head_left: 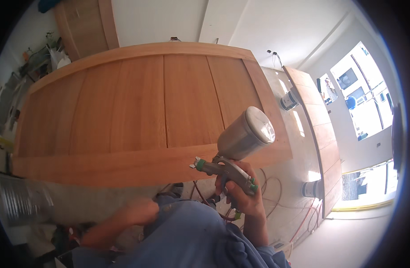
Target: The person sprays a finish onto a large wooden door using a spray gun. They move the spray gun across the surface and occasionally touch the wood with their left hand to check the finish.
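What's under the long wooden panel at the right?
One bucket shows partly near the far end, another bucket nearer; the panel covers the rest and anything deeper underneath.

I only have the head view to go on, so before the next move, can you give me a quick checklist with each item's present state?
1. Right hand gripping the spray gun: ok, wrapped around its handle.
2. Cup closed: ok, its lid is on.
3. Cup's fill level: cannot tell.
4. Left hand apart from the large wooden panel: ok, blurred, beside the blue shirt.
5. Floor free of hose: not ok, hose loops lie to the right.
6. Trigger released: cannot tell.
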